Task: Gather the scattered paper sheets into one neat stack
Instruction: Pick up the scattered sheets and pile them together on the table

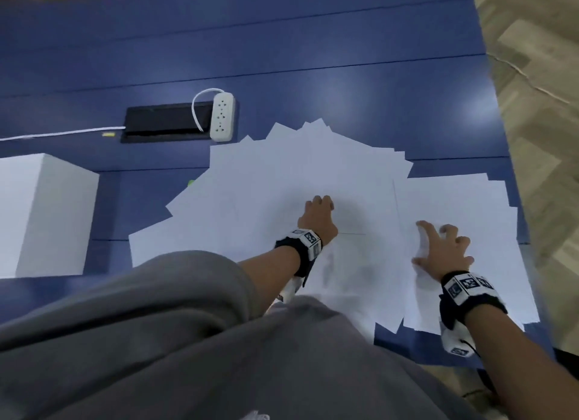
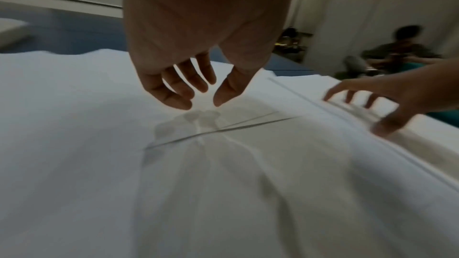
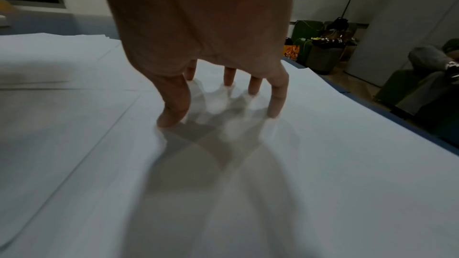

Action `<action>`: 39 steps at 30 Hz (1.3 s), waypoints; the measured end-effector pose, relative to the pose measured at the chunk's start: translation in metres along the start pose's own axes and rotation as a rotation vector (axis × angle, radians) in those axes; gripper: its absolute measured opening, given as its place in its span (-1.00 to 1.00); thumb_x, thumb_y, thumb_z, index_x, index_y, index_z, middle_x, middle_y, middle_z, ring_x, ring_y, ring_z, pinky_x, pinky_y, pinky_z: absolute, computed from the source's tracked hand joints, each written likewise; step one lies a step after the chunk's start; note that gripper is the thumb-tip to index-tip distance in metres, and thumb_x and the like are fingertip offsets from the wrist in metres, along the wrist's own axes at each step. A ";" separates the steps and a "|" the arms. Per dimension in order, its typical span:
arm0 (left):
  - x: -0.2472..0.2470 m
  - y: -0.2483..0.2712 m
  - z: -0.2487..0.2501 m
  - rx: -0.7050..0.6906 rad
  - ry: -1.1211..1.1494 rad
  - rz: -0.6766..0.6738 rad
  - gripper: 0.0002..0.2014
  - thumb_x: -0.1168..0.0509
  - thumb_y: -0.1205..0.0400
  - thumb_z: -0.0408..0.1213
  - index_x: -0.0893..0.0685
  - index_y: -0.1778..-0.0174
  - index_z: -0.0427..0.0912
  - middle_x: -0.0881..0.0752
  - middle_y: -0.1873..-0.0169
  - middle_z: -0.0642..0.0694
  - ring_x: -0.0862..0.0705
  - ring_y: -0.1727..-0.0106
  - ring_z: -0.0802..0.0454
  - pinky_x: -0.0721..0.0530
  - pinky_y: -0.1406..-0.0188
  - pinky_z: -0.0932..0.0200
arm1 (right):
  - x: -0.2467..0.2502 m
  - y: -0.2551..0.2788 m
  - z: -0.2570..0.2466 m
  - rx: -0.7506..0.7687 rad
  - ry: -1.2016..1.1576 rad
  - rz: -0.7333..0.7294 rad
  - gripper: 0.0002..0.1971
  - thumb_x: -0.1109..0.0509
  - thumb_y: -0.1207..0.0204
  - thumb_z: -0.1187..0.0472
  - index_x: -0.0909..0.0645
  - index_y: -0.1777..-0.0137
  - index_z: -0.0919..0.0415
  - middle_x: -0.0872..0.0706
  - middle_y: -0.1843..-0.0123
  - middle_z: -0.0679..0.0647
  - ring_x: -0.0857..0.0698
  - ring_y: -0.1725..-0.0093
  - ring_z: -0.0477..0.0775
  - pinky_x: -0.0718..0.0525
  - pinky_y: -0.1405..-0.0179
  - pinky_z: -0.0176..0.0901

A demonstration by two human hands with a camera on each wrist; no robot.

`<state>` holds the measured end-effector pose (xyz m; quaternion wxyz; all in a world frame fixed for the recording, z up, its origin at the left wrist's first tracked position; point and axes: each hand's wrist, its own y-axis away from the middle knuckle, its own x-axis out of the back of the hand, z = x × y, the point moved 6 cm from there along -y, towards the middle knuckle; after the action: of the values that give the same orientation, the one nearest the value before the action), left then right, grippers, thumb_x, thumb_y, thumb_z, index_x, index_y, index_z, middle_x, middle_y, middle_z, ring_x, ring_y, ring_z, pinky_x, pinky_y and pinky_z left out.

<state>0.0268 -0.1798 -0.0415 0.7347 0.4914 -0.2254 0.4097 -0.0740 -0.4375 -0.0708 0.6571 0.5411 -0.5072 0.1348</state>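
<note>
i am hovering my left hand [image 1: 318,217], its grip loose and holding nothing, over the fanned paper sheets [image 1: 291,181] on the blue bench [image 1: 313,59], while my right hand [image 1: 443,250] is pressing spread fingertips [image 3: 171,119] on the sheets beside it.

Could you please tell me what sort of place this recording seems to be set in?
Probably an office or meeting room: a large blue table has a black recessed cable slot with a white power strip beside it, and plain white paper sheets lie fanned across it.
</note>
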 end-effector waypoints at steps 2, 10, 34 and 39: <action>0.019 0.005 -0.045 0.098 -0.025 0.084 -0.57 -0.28 -0.46 -0.43 -0.42 -0.26 -0.18 -0.42 -0.25 -0.15 -0.38 -0.28 -0.16 -0.54 0.05 0.01 | -0.001 -0.001 -0.005 -0.037 0.007 -0.007 -0.29 -0.47 -0.38 0.16 -0.18 -0.41 -0.29 -0.15 -0.44 0.11 -0.23 -0.35 0.32 -0.46 -0.15 0.33; 0.052 0.064 -0.196 0.546 -0.032 0.248 -0.22 -0.46 -0.42 0.01 -0.23 -0.49 -0.04 -0.13 -0.53 -0.14 -0.20 -0.48 -0.24 -0.38 -0.31 -0.21 | -0.013 -0.002 -0.017 -0.133 0.048 -0.012 -0.34 -0.36 -0.40 0.27 -0.07 -0.33 -0.21 -0.05 -0.43 0.14 -0.11 -0.45 0.39 -0.38 -0.28 0.49; 0.039 0.076 -0.208 0.422 0.172 0.126 -0.48 -0.33 -0.43 -0.40 -0.37 -0.31 -0.17 -0.24 -0.36 -0.18 -0.29 -0.33 -0.21 -0.55 0.07 -0.05 | -0.050 0.044 -0.210 0.571 0.235 0.059 -0.31 -0.34 -0.55 -0.10 -0.14 -0.63 -0.16 -0.08 -0.69 0.00 -0.03 -0.66 0.19 -0.24 -0.45 0.32; 0.057 0.070 -0.192 0.287 0.382 0.172 -0.57 -0.26 -0.43 -0.47 -0.39 -0.22 -0.22 -0.50 -0.09 -0.23 -0.50 -0.11 -0.21 -0.66 0.21 -0.02 | -0.050 0.042 -0.228 0.570 0.292 0.044 -0.36 -0.29 -0.62 -0.02 -0.12 -0.64 -0.10 -0.08 -0.69 0.06 -0.07 -0.65 0.21 -0.30 -0.43 0.31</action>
<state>-0.0129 0.0289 -0.0418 0.6493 0.4834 -0.0631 0.5837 -0.0086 -0.2097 -0.0648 0.5417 0.6674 -0.3609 0.3617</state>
